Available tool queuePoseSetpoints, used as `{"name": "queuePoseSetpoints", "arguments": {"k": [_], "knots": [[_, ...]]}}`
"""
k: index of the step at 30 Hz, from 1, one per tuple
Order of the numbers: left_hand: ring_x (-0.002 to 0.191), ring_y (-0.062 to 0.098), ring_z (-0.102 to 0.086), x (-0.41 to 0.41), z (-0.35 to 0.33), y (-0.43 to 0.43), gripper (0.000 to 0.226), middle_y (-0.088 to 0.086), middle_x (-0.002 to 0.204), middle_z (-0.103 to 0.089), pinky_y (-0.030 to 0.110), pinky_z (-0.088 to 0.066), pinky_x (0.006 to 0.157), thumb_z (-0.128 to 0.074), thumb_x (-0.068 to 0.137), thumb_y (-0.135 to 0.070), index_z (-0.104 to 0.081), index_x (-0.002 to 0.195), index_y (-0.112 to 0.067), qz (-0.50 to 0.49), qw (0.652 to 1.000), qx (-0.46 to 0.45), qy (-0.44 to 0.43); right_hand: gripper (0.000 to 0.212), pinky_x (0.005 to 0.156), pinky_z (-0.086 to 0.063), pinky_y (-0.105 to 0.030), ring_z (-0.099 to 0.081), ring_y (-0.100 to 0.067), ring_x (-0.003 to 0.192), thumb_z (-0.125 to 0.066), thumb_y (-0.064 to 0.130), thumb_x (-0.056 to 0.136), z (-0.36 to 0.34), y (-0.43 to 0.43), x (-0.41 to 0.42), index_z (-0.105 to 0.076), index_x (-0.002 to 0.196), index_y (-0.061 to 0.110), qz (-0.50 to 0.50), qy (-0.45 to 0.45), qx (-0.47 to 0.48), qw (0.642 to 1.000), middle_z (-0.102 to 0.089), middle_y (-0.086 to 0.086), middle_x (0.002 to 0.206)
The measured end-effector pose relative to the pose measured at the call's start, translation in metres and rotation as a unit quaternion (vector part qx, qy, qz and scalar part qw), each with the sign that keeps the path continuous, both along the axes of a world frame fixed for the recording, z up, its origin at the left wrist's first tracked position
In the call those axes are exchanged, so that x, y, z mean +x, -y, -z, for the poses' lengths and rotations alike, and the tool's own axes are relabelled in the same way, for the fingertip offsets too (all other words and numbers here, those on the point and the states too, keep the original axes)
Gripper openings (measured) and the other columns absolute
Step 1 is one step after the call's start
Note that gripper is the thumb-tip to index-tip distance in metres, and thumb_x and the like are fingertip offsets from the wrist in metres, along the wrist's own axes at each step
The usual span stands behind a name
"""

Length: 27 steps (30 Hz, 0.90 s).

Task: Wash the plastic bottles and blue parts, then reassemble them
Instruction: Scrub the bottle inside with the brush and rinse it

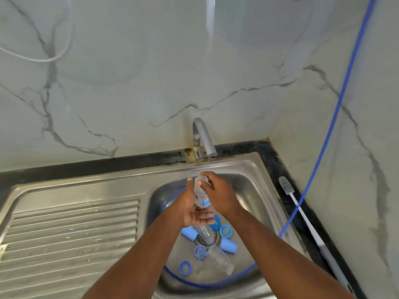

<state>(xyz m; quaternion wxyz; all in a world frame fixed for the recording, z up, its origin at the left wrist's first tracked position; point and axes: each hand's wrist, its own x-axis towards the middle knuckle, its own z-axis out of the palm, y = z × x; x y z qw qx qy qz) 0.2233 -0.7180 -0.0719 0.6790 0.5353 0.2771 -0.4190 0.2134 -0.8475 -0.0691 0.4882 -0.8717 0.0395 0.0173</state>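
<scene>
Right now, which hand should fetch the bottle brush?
Right. The bottle brush lies on the counter right of the sink, on that side. The left hand grips the bottle low and could likely hold it alone; the right hand only holds its top.

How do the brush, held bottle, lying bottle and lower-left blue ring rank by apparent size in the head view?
1. brush, clearly longest
2. held bottle and lying bottle: alike; the held one is partly covered, so unranked
3. blue ring, smallest
</scene>
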Motion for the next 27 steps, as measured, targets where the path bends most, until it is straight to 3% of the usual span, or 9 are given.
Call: {"name": "queuePoseSetpoints", "arguments": {"k": [4,6,10,14,18,20,22,25,27], "knots": [[0.108,0.027,-0.067,0.021,0.005,-0.002,0.037,0.008,0.116,-0.073,0.047,-0.055,0.093,-0.048,0.103,-0.054,-0.066,0.113,-0.024,-0.005,0.987,0.068,0.144,0.026,0.092,-0.053,-0.029,-0.066,-0.013,0.101,-0.061,0.022,0.1,0.002,-0.001,0.029,-0.066,0.124,0.015,0.066,-0.007,0.025,0.997,-0.071,-0.002,0.114],[0.104,0.023,-0.07,0.026,0.006,0.001,0.025,0.009,0.115,-0.074,0.043,-0.056,0.091,-0.047,0.107,-0.039,-0.067,0.11,-0.025,-0.009,0.971,0.083,0.224,0.032,0.09,-0.053,-0.024,-0.066,-0.01,0.102,-0.065,0.021,0.097,0.004,0.003,0.029,-0.065,0.129,0.019,0.056,-0.009,0.035,0.998,-0.07,0.002,0.114],[0.086,0.013,-0.073,0.022,0.006,0.004,0.023,0.005,0.1,-0.076,0.025,-0.059,0.067,-0.05,0.106,-0.035,-0.07,0.101,-0.026,-0.015,0.951,0.089,0.297,0.035,0.092,-0.058,-0.033,-0.068,-0.008,0.1,-0.071,0.022,0.093,0.011,0.011,0.026,-0.066,0.128,0.023,0.059,-0.025,0.045,0.997,-0.072,0.003,0.112],[0.096,0.027,-0.073,0.024,0.012,0.009,0.024,0.014,0.105,-0.074,0.033,-0.058,0.079,-0.051,0.106,-0.03,-0.067,0.112,-0.014,-0.03,0.938,0.057,0.34,0.011,0.074,-0.062,-0.046,-0.074,-0.015,0.077,-0.067,0.028,0.095,0.011,0.007,0.033,-0.078,0.092,0.027,0.115,-0.008,0.026,0.993,-0.076,0.004,0.082],[0.091,0.012,-0.071,0.025,0.008,0.008,0.024,0.009,0.112,-0.07,0.023,-0.058,0.076,-0.061,0.101,-0.023,-0.061,0.123,-0.016,-0.019,0.944,0.022,0.329,0.012,0.073,-0.063,-0.046,-0.072,-0.016,0.076,-0.069,0.032,0.09,0.015,0.005,0.043,-0.073,0.083,0.024,0.167,-0.038,0.027,0.985,-0.073,0.004,0.078],[0.099,0.008,-0.065,0.03,0.013,0.01,0.033,-0.001,0.115,-0.064,0.028,-0.057,0.085,-0.072,0.094,-0.023,-0.058,0.123,-0.026,-0.015,0.934,0.063,0.352,0.021,0.075,-0.063,-0.047,-0.073,-0.019,0.079,-0.068,0.042,0.09,0.011,0.006,0.048,-0.072,0.083,0.023,0.205,-0.062,0.065,0.975,-0.074,0.001,0.08],[0.101,0.006,-0.062,0.034,0.017,0.013,0.027,-0.013,0.11,-0.063,0.034,-0.056,0.09,-0.075,0.091,-0.033,-0.06,0.113,-0.036,-0.004,0.912,0.126,0.389,0.03,0.075,-0.063,-0.046,-0.073,-0.022,0.081,-0.063,0.046,0.095,0.004,0.01,0.052,-0.073,0.091,0.018,0.229,-0.086,0.086,0.966,-0.074,-0.004,0.086],[0.095,0.011,-0.067,0.035,0.013,0.018,0.005,-0.01,0.098,-0.07,0.044,-0.058,0.091,-0.065,0.096,-0.045,-0.065,0.096,-0.04,-0.002,0.913,0.137,0.384,0.025,0.081,-0.063,-0.041,-0.073,-0.022,0.087,-0.059,0.037,0.101,0.001,0.015,0.052,-0.071,0.1,0.015,0.218,-0.122,0.123,0.96,-0.074,-0.007,0.095],[0.093,0.016,-0.068,0.036,0.013,0.018,0.016,-0.004,0.094,-0.072,0.049,-0.056,0.093,-0.057,0.1,-0.046,-0.069,0.095,-0.035,0.004,0.918,0.139,0.371,0.018,0.087,-0.061,-0.042,-0.072,-0.024,0.092,-0.06,0.027,0.1,0.006,0.017,0.049,-0.071,0.103,0.014,0.207,-0.131,0.141,0.959,-0.073,-0.011,0.101]]}}
